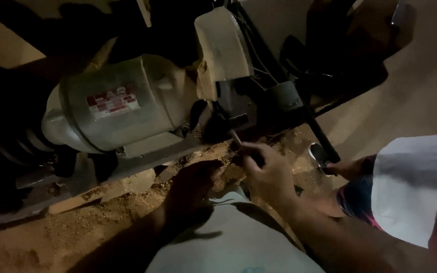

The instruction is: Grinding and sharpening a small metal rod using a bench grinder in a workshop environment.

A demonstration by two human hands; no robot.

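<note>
Dim workshop floor (421, 86), sandy and bare at right of frame, w/ sawdust (77, 227) heaped along the bottom left. Largest item: grey electric motor (122, 106), lying on its side at centre left w/ a red-and-white label plate, bolted to a flat base so it stays put. Pale wheel guard (223, 43) sits at its end, top centre, shielding the wheel. Dark machine frame fills the top right; detail too dark to tell. Light cloth (228, 242) lies bottom centre under the forearms. White cloth (416, 187) covers a knee at right, foot beside it.

Both hands meet just below the guard. Left hand (195, 184) rests on the sawdust, fingers curled; can't tell if it holds anything. Right hand (269, 172) has fingertips pinched together on 1 thin stick (237, 138), angled up toward the machine.
</note>
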